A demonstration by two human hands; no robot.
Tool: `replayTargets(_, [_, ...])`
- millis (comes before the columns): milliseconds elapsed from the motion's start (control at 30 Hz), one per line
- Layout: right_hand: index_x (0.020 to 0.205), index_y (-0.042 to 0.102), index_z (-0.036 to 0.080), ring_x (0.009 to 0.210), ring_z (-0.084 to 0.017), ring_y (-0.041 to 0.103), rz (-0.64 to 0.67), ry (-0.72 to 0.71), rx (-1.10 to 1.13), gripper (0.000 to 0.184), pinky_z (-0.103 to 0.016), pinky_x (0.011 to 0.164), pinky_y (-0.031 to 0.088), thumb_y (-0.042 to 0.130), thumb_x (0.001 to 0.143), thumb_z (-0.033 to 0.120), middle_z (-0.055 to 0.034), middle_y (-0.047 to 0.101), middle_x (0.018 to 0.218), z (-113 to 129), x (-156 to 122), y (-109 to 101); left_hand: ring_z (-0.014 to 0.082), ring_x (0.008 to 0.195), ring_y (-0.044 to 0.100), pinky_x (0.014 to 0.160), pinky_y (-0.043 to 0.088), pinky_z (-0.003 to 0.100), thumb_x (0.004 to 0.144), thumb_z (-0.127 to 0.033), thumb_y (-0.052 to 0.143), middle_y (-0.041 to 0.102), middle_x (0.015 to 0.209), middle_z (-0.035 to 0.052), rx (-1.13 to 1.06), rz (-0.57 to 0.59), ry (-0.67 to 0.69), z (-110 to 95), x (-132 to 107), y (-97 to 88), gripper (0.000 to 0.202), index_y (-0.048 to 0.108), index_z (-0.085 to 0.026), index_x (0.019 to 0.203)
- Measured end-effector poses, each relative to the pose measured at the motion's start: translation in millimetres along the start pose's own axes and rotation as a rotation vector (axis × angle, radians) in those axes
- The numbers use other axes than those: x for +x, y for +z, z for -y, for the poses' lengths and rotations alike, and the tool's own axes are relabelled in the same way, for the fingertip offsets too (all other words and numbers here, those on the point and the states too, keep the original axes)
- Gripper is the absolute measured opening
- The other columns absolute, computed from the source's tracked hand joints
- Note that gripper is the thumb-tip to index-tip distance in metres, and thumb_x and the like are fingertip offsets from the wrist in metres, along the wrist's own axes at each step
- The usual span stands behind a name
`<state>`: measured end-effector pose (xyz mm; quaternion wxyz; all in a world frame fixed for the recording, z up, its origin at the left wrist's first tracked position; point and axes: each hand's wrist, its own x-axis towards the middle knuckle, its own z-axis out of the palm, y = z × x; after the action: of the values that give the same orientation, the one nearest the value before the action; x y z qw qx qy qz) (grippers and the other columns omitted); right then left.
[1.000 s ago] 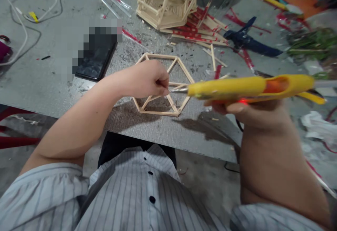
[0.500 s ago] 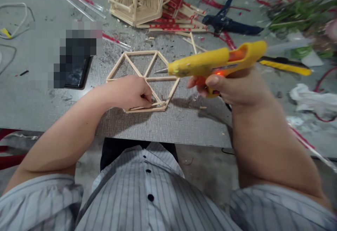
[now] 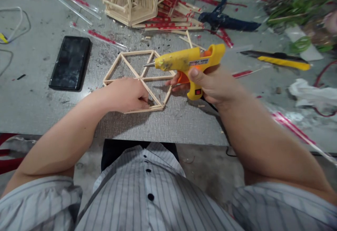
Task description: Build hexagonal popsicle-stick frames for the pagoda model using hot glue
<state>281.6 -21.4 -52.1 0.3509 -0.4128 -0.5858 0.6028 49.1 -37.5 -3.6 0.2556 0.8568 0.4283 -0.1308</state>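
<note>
A hexagonal frame of thin wooden sticks (image 3: 158, 78), with spokes meeting in its middle, lies flat on the table. My left hand (image 3: 129, 94) is closed at its near side, fingertips down on a wooden stick (image 3: 155, 107) that lies along the near edge; the fingers partly hide it. My right hand (image 3: 210, 83) is wrapped round the handle of a yellow hot glue gun (image 3: 181, 59). Its metal nozzle points left, above the far part of the frame. Whether the nozzle touches any stick, I cannot tell.
A black phone (image 3: 70, 64) lies at the left. Behind the frame stands a wooden stick structure (image 3: 130, 8), beside red-and-white stick packets (image 3: 171, 22) and a dark blue object (image 3: 229, 22). At the right are a yellow-black cutter knife (image 3: 281, 60) and crumpled white tissue (image 3: 302, 92).
My right hand has brought the glue gun leftward over the frame and turned its handle more downward. The loose stick under my left fingers now lies closer along the near edge.
</note>
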Motion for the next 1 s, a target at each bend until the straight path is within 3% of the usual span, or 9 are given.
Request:
replayTargets(267, [0.088,0.066,0.027,0.083,-0.026,0.07,0.023,0.012,-0.007,0.051,-0.042,0.068,0.06,0.078,0.063,0.07,-0.0065,0.07,0.084,-3.6,-1.4,-2.3,0.0141,0.062,0.053,0.059,0.033,0.029,0.085,-0.036,0.048,0.071,0.076,0.0025,0.046,-0.028,0.039,-1.1,-2.8,3.9,0.03,0.074,-0.022,0.079])
replayTargets(567, [0.09,0.067,0.026,0.084,-0.026,0.07,0.013,-0.02,-0.017,0.049,-0.039,0.067,0.061,0.079,0.065,0.066,-0.0068,0.069,0.08,-5.6,-0.8,-2.8,0.0135,0.058,0.051,0.057,0.031,0.029,0.085,-0.038,0.05,0.069,0.071,0.0027,0.035,-0.009,0.029,-2.2,-1.5,1.7,0.03,0.072,-0.02,0.073])
replayTargets(1000, [0.087,0.066,0.026,0.082,-0.026,0.069,0.017,-0.017,-0.055,0.055,-0.041,0.067,0.06,0.077,0.061,0.073,-0.0072,0.069,0.079,-3.2,0.8,-1.2,0.0137,0.057,0.052,0.058,0.031,0.028,0.084,-0.037,0.053,0.069,0.068,0.0026,0.015,-0.01,-0.001,2.2,0.6,4.2,0.028,0.074,-0.021,0.073])
